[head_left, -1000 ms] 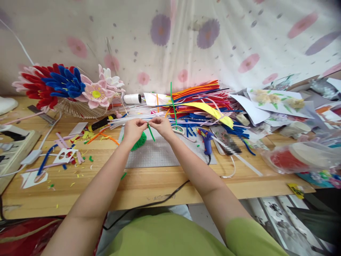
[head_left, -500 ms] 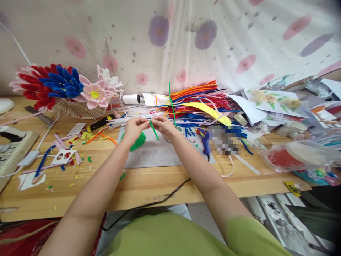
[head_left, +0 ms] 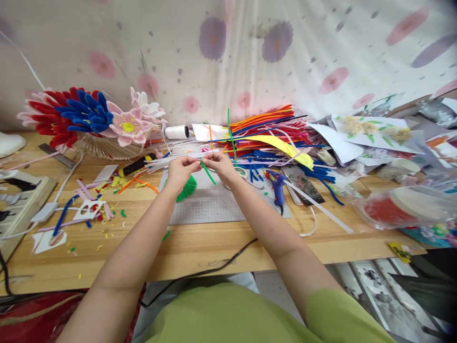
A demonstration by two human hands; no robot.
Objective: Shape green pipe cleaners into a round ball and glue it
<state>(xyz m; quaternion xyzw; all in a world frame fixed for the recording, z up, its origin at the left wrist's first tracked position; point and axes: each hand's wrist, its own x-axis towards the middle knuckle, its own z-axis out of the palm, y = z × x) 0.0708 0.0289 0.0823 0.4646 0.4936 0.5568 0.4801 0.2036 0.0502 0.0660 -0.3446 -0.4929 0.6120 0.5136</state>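
Both my hands meet above the grey cutting mat [head_left: 210, 209], pinching a short green pipe cleaner [head_left: 208, 173]. My left hand [head_left: 181, 172] is closed, its thumb and fingertips at the upper end of the piece. My right hand [head_left: 219, 166] is closed too, its fingertips touching the same end, while the rest of the pipe cleaner slants down between the hands. Beneath my left hand lies a green fuzzy bundle [head_left: 187, 189], partly covered by it. Just beyond my right hand, a roll of tape [head_left: 241, 172] is partly hidden.
A blue hot glue gun [head_left: 277, 186] lies right of the mat beside a phone [head_left: 303, 183]. Coloured pipe cleaners [head_left: 264, 124] are heaped behind. Pipe-cleaner flowers [head_left: 87, 114] stand back left; scraps [head_left: 89, 209] litter the left. A black cable [head_left: 214, 270] crosses the front edge.
The green pipe cleaner's free end has swung slightly right and up. Both hands keep their pinch in nearly the same place. The view has shifted a little.
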